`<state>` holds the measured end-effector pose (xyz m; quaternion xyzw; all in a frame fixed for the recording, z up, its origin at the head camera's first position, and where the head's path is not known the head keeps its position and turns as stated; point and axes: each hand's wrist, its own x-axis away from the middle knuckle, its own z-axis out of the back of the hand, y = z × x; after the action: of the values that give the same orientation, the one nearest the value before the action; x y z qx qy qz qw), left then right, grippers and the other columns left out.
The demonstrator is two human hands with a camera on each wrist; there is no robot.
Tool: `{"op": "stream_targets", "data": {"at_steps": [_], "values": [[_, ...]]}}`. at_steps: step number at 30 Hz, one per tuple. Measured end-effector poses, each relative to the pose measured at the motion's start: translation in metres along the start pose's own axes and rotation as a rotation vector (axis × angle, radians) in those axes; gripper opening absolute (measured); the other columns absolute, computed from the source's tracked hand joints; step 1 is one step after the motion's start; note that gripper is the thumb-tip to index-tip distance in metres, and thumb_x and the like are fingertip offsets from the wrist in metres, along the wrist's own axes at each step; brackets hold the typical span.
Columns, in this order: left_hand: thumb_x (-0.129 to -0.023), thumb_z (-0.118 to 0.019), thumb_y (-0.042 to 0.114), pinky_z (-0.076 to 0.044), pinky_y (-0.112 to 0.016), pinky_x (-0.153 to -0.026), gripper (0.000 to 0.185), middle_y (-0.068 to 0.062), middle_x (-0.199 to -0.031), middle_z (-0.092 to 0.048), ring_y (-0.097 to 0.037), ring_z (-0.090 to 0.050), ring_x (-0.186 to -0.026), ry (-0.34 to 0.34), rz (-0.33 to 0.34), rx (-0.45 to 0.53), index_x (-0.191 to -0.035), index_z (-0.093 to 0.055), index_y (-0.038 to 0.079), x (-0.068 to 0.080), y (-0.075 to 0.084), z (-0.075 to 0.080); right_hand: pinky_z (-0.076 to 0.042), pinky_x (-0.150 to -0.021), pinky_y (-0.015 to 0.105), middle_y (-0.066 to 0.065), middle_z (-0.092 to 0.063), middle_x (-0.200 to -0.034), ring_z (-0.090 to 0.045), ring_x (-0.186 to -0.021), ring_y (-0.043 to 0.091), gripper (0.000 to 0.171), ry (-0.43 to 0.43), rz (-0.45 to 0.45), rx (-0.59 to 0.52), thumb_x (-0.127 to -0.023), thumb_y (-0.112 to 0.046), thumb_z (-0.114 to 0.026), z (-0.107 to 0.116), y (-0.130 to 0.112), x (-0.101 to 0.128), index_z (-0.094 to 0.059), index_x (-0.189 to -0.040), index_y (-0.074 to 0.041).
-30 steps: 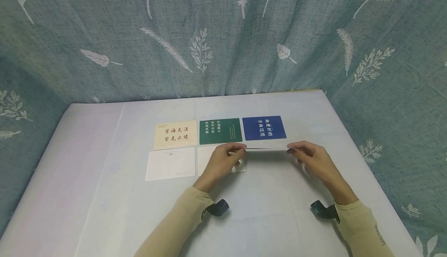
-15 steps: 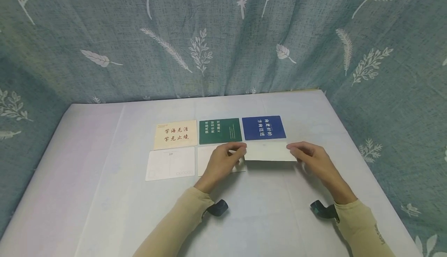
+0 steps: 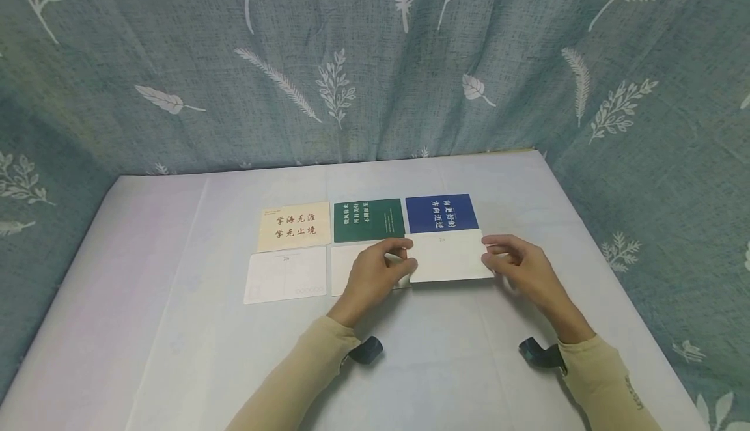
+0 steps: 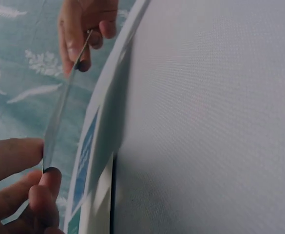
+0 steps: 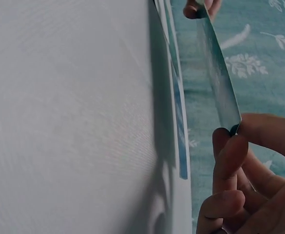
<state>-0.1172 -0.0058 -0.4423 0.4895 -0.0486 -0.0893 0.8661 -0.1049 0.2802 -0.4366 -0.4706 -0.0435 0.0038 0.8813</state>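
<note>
The left hand (image 3: 375, 273) and the right hand (image 3: 518, 267) are holding 1 white card (image 3: 448, 258) between them, each pinching a short edge between thumb and fingers. The card is stretching from the left hand's fingertips to the right hand's fingertips, with its blank, pale face turned up toward the head camera. In the left wrist view the left hand (image 4: 20, 187) is gripping the near end of the card (image 4: 59, 114), which is showing almost edge-on as a thin strip, lifted off the bench (image 4: 210, 117); the right hand (image 4: 86, 29) is gripping the far end. In the right wrist view the right hand (image 5: 247, 178) is pinching the near corner of the card (image 5: 220, 78), and the card is standing apart from the bench (image 5: 69, 117) surface.

The card is hovering just in front of the blue card (image 3: 441, 213), its far edge overlapping that card's near edge in the head view. To the left of the blue card, a green card (image 3: 369, 220) and a cream card (image 3: 294, 226) with dark lettering are lying in the same row. In the nearer row, 2 white cards are lying flat: one (image 3: 286, 274) under the cream card, and another (image 3: 346, 268) partly hidden by the left hand. A leaf-patterned curtain (image 3: 375, 60) is hanging behind the bench (image 3: 176, 353).
</note>
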Motion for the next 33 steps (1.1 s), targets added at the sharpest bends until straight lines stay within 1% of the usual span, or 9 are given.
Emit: {"op": "stream_targets", "data": {"at_steps": [7, 11, 14, 17, 22, 25, 29, 33], "values": [[-0.080, -0.069, 0.031, -0.041, -0.028, -0.054, 0.030, 0.014, -0.087, -0.063, -0.005, -0.055, -0.062, 0.062, -0.034, -0.102, -0.110, -0.065, 0.028, -0.0001, -0.0001, -0.0004, -0.043, -0.054, 0.026, 0.009, -0.067, -0.100, -0.057, -0.073, 0.017, 0.044, 0.043, 0.048, 0.019, -0.083, -0.036, -0.070, -0.0055, -0.0015, -0.0002, -0.058, -0.118, -0.013], [-0.080, -0.069, 0.030, -0.039, -0.028, -0.051, 0.030, 0.013, -0.087, -0.064, -0.005, -0.053, -0.058, 0.081, -0.046, -0.121, -0.110, -0.065, 0.029, -0.0001, -0.0004, -0.0003, -0.044, -0.055, 0.026, 0.006, -0.068, -0.098, -0.058, -0.073, 0.017, 0.045, 0.052, 0.041, 0.030, -0.082, -0.038, -0.070, -0.0073, -0.0008, -0.0001, -0.057, -0.118, -0.015], [-0.080, -0.069, 0.030, -0.039, -0.028, -0.051, 0.029, 0.014, -0.087, -0.064, -0.006, -0.053, -0.057, 0.087, -0.044, -0.115, -0.109, -0.064, 0.029, -0.0004, -0.0002, -0.0008, -0.044, -0.054, 0.026, 0.004, -0.068, -0.097, -0.058, -0.072, 0.017, 0.045, 0.056, 0.026, 0.038, -0.082, -0.040, -0.070, -0.0075, -0.0005, 0.0001, -0.058, -0.118, -0.017], [-0.080, -0.070, 0.031, -0.038, -0.028, -0.052, 0.030, 0.015, -0.087, -0.064, -0.006, -0.052, -0.057, 0.092, -0.025, -0.102, -0.109, -0.061, 0.029, -0.0012, 0.0006, -0.0018, -0.043, -0.053, 0.026, 0.003, -0.068, -0.097, -0.057, -0.071, 0.016, 0.045, 0.068, 0.015, 0.047, -0.082, -0.040, -0.070, -0.0075, -0.0004, 0.0001, -0.058, -0.118, -0.017], [-0.079, -0.069, 0.031, -0.038, -0.028, -0.050, 0.042, 0.016, -0.091, -0.063, -0.008, -0.048, -0.052, 0.097, 0.020, -0.087, -0.118, -0.053, 0.027, -0.0030, 0.0035, -0.0045, -0.041, -0.050, 0.025, 0.002, -0.068, -0.096, -0.055, -0.067, 0.015, 0.043, 0.094, 0.008, 0.056, -0.082, -0.039, -0.069, -0.0077, 0.0003, 0.0004, -0.059, -0.118, -0.019], [-0.079, -0.069, 0.030, -0.038, -0.028, -0.049, 0.046, 0.016, -0.092, -0.063, -0.008, -0.048, -0.051, 0.092, 0.034, -0.077, -0.122, -0.052, 0.026, -0.0034, 0.0051, -0.0058, -0.041, -0.049, 0.026, 0.002, -0.068, -0.097, -0.055, -0.067, 0.015, 0.042, 0.105, 0.007, 0.063, -0.082, -0.040, -0.069, -0.0074, 0.0001, 0.0005, -0.059, -0.118, -0.019], [-0.080, -0.069, 0.029, -0.038, -0.027, -0.049, 0.045, 0.015, -0.092, -0.063, -0.008, -0.048, -0.052, 0.080, 0.031, -0.048, -0.122, -0.054, 0.025, -0.0032, 0.0057, -0.0076, -0.042, -0.051, 0.027, 0.003, -0.067, -0.099, -0.056, -0.072, 0.017, 0.042, 0.114, 0.008, 0.071, -0.083, -0.040, -0.068, -0.0053, -0.0002, 0.0008, -0.059, -0.119, -0.020], [-0.081, -0.069, 0.028, -0.038, -0.026, -0.049, 0.045, 0.013, -0.093, -0.063, -0.008, -0.046, -0.050, 0.066, 0.005, -0.037, -0.124, -0.055, 0.022, -0.0031, 0.0055, -0.0100, -0.043, -0.055, 0.027, 0.003, -0.067, -0.101, -0.057, -0.077, 0.018, 0.042, 0.112, 0.010, 0.092, -0.084, -0.041, -0.067, -0.0023, 0.0004, 0.0010, -0.060, -0.119, -0.020]]}}
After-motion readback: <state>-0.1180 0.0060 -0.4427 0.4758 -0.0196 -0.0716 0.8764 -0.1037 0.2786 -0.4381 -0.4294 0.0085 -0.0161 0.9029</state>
